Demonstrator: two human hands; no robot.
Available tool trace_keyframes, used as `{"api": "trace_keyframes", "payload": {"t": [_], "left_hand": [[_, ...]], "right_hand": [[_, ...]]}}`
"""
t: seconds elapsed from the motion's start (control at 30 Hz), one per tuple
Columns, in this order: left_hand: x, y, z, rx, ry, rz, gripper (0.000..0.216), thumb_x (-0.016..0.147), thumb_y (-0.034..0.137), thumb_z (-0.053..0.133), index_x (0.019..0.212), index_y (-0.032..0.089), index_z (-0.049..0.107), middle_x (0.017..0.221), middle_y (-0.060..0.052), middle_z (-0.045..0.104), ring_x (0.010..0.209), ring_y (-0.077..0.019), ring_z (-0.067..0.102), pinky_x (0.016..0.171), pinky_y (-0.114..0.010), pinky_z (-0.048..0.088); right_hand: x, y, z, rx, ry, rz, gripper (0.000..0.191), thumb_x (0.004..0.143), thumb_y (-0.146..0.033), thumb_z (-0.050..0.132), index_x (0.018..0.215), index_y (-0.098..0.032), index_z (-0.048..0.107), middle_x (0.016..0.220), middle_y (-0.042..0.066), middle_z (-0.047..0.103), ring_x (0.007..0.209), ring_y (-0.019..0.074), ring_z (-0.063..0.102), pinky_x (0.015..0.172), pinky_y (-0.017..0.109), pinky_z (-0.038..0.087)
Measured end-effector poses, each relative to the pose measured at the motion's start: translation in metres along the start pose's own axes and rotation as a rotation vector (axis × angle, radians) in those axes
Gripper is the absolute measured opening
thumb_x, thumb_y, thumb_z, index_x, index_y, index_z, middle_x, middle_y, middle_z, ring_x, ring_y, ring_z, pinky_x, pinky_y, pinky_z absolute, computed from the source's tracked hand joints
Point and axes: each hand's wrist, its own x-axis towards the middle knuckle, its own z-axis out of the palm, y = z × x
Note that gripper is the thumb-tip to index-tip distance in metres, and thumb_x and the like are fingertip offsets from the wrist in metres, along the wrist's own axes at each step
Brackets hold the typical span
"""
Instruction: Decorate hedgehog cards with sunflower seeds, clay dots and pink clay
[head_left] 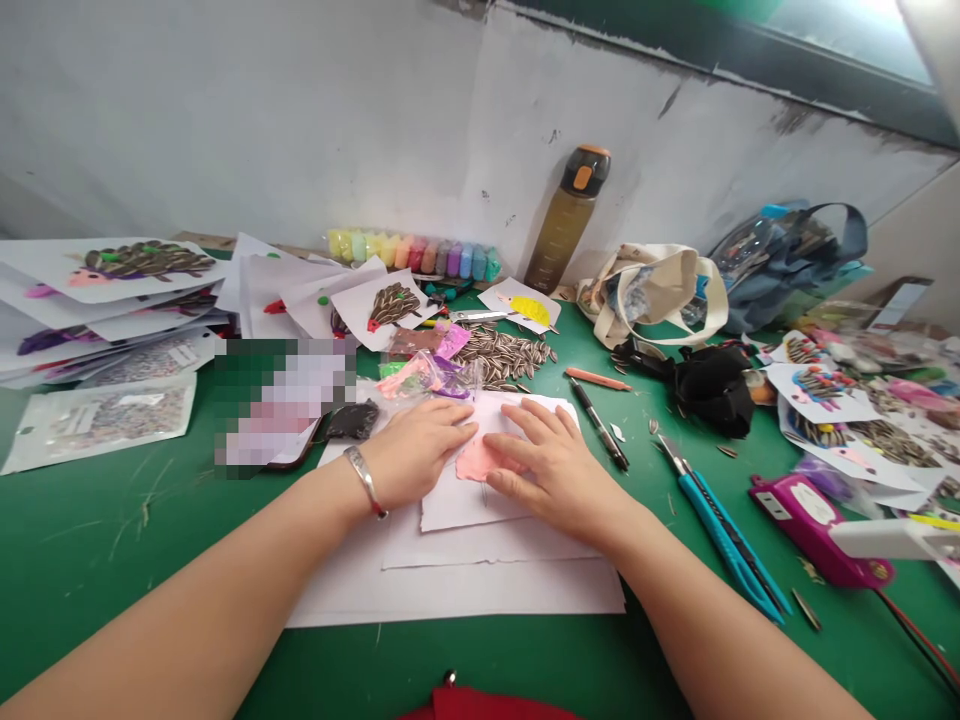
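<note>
A flattened patch of pink clay [472,462] lies on a small sheet of white paper [457,510], which rests on larger white sheets [450,590]. My right hand [544,455] is spread over the clay's right side, fingers stretched out and touching it. On the paper just left of the clay lies my left hand [416,445], flat with its fingers extended; it wears a silver bracelet [363,478]. Part of the clay is hidden under my right fingers. Behind my hands sit bags of coloured clay [420,375] and a pile of sunflower seeds [502,355].
At left are stacked hedgehog pictures [142,262], a bead packet [105,415] and a phone [292,410]. Right of the paper lie a pen [598,420], an orange pencil [598,379], blue tweezers [720,530] and a magenta device [821,530]. A bottle [562,225] stands behind.
</note>
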Motion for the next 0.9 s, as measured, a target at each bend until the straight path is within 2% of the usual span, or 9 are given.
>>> {"api": "trace_keyframes", "payload": {"t": [0.17, 0.3, 0.4, 0.57, 0.63, 0.8, 0.9], "left_hand": [[0.000, 0.001, 0.000, 0.006, 0.006, -0.001, 0.036, 0.092, 0.014, 0.042, 0.122, 0.019, 0.060, 0.134, -0.009, 0.055, 0.124, -0.0242, 0.047, 0.104, -0.040, 0.036], [0.000, 0.001, -0.001, -0.005, -0.008, -0.014, 0.036, 0.092, 0.015, 0.042, 0.123, 0.018, 0.060, 0.135, -0.009, 0.055, 0.125, -0.0252, 0.047, 0.104, -0.041, 0.036], [0.000, 0.001, -0.001, -0.008, -0.004, -0.014, 0.037, 0.093, 0.015, 0.040, 0.123, 0.019, 0.060, 0.136, -0.009, 0.054, 0.125, -0.0254, 0.046, 0.104, -0.042, 0.036], [0.000, 0.000, 0.000, -0.008, 0.023, 0.017, 0.035, 0.093, 0.016, 0.041, 0.122, 0.018, 0.060, 0.132, -0.010, 0.056, 0.121, -0.0248, 0.049, 0.102, -0.042, 0.038], [0.001, 0.001, 0.000, -0.013, 0.027, 0.027, 0.034, 0.093, 0.016, 0.041, 0.119, 0.019, 0.062, 0.129, -0.009, 0.058, 0.118, -0.0239, 0.051, 0.101, -0.040, 0.039], [0.001, 0.002, -0.003, 0.003, 0.021, 0.028, 0.032, 0.091, 0.014, 0.041, 0.115, 0.017, 0.063, 0.128, -0.010, 0.058, 0.118, -0.0246, 0.050, 0.101, -0.040, 0.039], [0.001, 0.002, -0.002, 0.001, 0.019, 0.017, 0.033, 0.092, 0.014, 0.040, 0.117, 0.016, 0.062, 0.128, -0.010, 0.058, 0.119, -0.0241, 0.050, 0.102, -0.039, 0.039]], "right_hand": [[0.000, 0.003, 0.002, -0.003, 0.059, 0.016, 0.052, 0.092, -0.061, 0.037, 0.133, -0.034, 0.054, 0.155, 0.009, 0.029, 0.143, 0.0337, 0.021, 0.110, 0.064, 0.017], [0.001, 0.003, 0.002, -0.036, 0.015, 0.004, 0.048, 0.092, -0.063, 0.035, 0.125, -0.037, 0.060, 0.152, 0.006, 0.036, 0.143, 0.0351, 0.020, 0.109, 0.067, 0.014], [0.002, 0.004, 0.002, -0.040, 0.017, 0.013, 0.047, 0.092, -0.062, 0.036, 0.120, -0.036, 0.063, 0.150, 0.006, 0.039, 0.142, 0.0355, 0.022, 0.108, 0.067, 0.016], [0.002, 0.001, 0.003, -0.018, 0.055, -0.020, 0.052, 0.091, -0.060, 0.041, 0.137, -0.038, 0.048, 0.155, 0.008, 0.029, 0.142, 0.0353, 0.022, 0.109, 0.065, 0.019], [0.002, -0.002, 0.003, -0.021, 0.036, -0.039, 0.054, 0.090, -0.061, 0.042, 0.140, -0.039, 0.045, 0.155, 0.009, 0.028, 0.142, 0.0361, 0.021, 0.108, 0.066, 0.018], [0.003, -0.007, 0.004, -0.019, -0.020, -0.044, 0.055, 0.090, -0.065, 0.037, 0.134, -0.037, 0.052, 0.155, 0.009, 0.029, 0.143, 0.0367, 0.019, 0.110, 0.066, 0.013], [0.003, -0.007, 0.005, -0.001, -0.038, -0.039, 0.059, 0.090, -0.066, 0.036, 0.139, -0.035, 0.047, 0.156, 0.010, 0.028, 0.143, 0.0366, 0.019, 0.110, 0.065, 0.013]]}}
